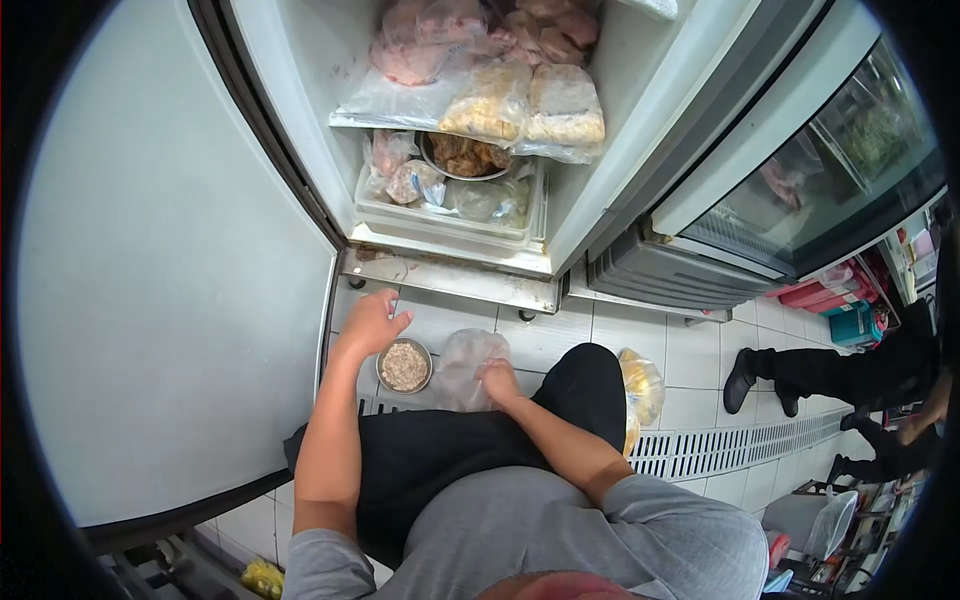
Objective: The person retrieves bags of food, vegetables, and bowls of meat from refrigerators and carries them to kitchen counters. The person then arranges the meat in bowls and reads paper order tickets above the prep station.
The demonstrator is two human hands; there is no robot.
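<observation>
Translucent plastic bag [468, 365] sits low over the floor tiles [560, 330], and I see the right hand's [497, 383] grip clamped on it. Left of the bag stands a metal bowl [405, 391] of pale crumbly food. The left hand [370, 322] hangs farther out, bare, thumb apart from curled fingers. Beyond the bag, an open freezer [300, 80] holds bagged meat [430, 45].

Right hand [497, 381] grips a plastic bag [464, 358]; left hand [372, 322] hovers near a bowl [404, 391]
</observation>
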